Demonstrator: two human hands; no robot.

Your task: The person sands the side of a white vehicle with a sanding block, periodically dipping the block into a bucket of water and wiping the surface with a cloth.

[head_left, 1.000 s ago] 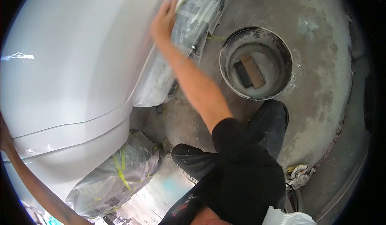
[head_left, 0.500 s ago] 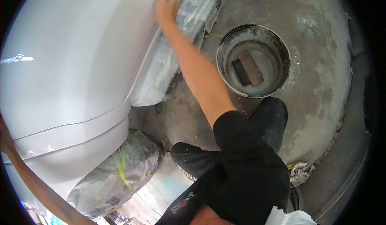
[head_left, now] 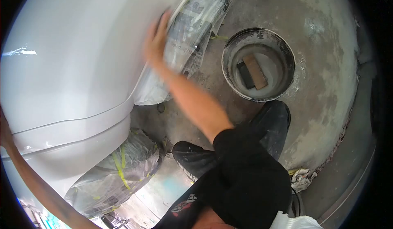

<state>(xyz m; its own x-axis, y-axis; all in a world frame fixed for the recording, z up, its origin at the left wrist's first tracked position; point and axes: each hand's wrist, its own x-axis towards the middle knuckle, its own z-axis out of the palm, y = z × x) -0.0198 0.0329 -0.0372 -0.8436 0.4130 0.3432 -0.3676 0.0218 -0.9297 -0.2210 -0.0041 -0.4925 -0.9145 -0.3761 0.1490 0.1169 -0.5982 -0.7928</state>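
Note:
My right hand (head_left: pixel 157 42) lies against the glossy white car body panel (head_left: pixel 82 65), close to its long edge. Motion smears it, and a thin dark thing shows between its fingers; its kind cannot be made out. At the far left, my left hand (head_left: pixel 5 132) rests by the panel's side near two crease lines, with its fingers mostly cut off by the view's edge. Clear masking film (head_left: pixel 184 36) covers the part beside the panel edge. Another film-wrapped shape with yellow tape (head_left: pixel 123 167) sits under the panel's lower end.
A round metal bucket (head_left: pixel 224 61) stands on the stained concrete floor (head_left: pixel 323 106) in front of my knees. Cloudy liquid, a brown block (head_left: pixel 254 70) and a dark block (head_left: pixel 245 75) are inside it. Crumpled paper (head_left: pixel 302 180) lies at the right.
My right hand has slid down and left along the panel, away from the top of the view. My left hand stays at the left edge, and the view has shifted slightly.

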